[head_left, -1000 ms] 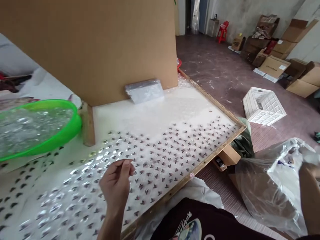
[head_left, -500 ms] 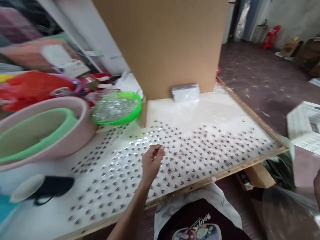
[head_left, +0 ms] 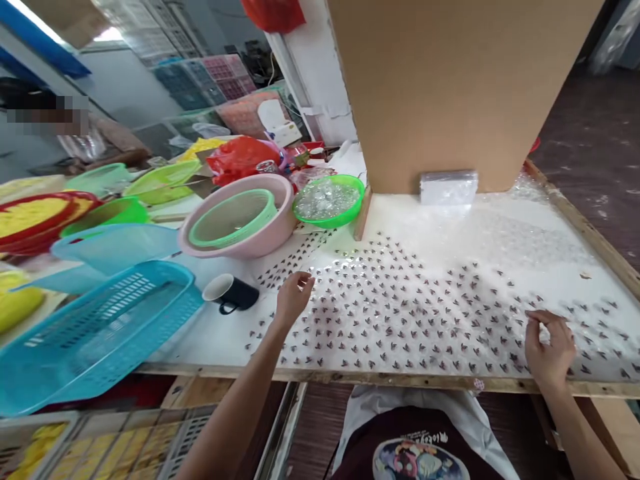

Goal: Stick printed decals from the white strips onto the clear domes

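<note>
A white board with a wooden rim lies in front of me, covered with several rows of small dark pieces in clear wrappers. My left hand hovers over the left part of the rows with fingertips pinched together; what they hold is too small to name. My right hand rests on the rows near the front right edge, fingers curled down onto the pieces. A green bowl of clear shiny wrappers stands at the board's back left.
A tall cardboard sheet stands at the back with a clear packet at its foot. A black cup, a pink basin holding a green one, a blue basket and more bowls crowd the left.
The view has swung left, showing the basins and baskets. My right hand left the plastic bag and now rests on the rows. My left hand stays pinched over the rows.
</note>
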A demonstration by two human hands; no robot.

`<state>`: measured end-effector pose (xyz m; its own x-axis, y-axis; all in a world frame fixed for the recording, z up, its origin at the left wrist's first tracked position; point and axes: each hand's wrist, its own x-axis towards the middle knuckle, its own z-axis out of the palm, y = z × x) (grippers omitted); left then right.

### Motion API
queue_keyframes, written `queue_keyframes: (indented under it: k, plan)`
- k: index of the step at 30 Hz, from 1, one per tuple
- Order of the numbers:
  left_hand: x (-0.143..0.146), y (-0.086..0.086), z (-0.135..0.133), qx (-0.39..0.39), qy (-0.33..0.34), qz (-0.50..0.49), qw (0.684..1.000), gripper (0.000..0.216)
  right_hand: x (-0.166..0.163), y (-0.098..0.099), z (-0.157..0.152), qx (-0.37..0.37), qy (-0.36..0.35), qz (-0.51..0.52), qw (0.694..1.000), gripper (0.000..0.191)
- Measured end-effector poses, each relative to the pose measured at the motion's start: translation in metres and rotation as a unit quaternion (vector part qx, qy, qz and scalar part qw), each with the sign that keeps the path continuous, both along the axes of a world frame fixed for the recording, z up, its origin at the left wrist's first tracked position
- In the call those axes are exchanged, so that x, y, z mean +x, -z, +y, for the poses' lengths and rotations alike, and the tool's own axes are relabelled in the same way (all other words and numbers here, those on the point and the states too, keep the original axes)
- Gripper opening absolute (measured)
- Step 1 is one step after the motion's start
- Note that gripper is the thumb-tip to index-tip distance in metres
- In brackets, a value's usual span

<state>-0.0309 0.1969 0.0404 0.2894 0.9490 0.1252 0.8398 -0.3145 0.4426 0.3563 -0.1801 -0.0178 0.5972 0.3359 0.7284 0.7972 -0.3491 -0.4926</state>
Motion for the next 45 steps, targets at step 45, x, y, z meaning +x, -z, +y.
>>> queue_keyframes:
  k: [45]
  plan:
    - [0.049, -0.094, -0.124, 0.143, 0.110, -0.314, 0.932, 0.020, -0.150, -0.103, 0.150, 0.013, -0.483, 0.520, 0.704, 0.037]
